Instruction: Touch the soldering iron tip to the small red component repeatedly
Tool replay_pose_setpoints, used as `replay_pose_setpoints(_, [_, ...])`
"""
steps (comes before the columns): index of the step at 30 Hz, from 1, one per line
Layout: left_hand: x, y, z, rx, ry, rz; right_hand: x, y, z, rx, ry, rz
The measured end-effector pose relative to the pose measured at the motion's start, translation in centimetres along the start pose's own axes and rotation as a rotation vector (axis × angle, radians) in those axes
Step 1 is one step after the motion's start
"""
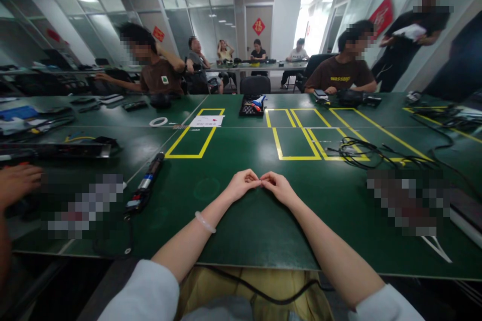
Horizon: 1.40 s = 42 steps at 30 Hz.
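My left hand (243,185) and my right hand (278,188) meet above the green table (241,235), fingertips touching. Each has thumb and fingers pinched together. Whether anything small sits between them, I cannot make out. A pale bangle (205,222) circles my left wrist. To the left of my hands lies a long black device (146,185) with a blue and silver section. Yellow tape outlines (184,156) mark the tabletop beyond my hands.
Loose black cables (354,150) lie to the right. Farther back are a black tray (246,109) of small items, a white paper (206,121) and a white ring (158,122). Another person's hand (18,183) reaches in at the left edge. Several people sit beyond the table.
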<state>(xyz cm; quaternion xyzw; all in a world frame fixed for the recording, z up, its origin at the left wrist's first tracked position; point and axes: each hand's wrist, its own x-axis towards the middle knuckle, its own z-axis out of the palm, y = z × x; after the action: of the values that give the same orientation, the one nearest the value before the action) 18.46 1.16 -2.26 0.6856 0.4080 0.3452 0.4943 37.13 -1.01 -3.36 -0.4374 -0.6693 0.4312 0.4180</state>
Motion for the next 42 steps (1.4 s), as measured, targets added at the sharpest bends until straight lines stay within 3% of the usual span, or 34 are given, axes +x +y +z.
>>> replay_pose_setpoints(6, [-0.2, -0.2, -0.2, -0.044, 0.017, 0.013, 0.1, 0.0, 0.5, 0.055, -0.049, 0.002])
replay_pose_setpoints(13, [-0.1, -0.5, -0.5, 0.003, 0.046, -0.075, 0.1, -0.4, 1.0, -0.144, 0.05, -0.115])
replay_pose_setpoints(18, [-0.8, -0.5, -0.6, 0.001, 0.033, -0.039, 0.1, -0.2, 1.4, -0.229, 0.086, -0.196])
replay_pose_setpoints(27, [-0.9, -0.5, -0.7, -0.003, 0.054, 0.036, 0.2, 0.1, 1.3, -0.157, 0.068, -0.111])
replay_pose_setpoints(42, [-1.4, 0.4, -1.0, 0.062, 0.009, 0.042, 0.1, -0.5, 1.4, -0.184, 0.048, -0.101])
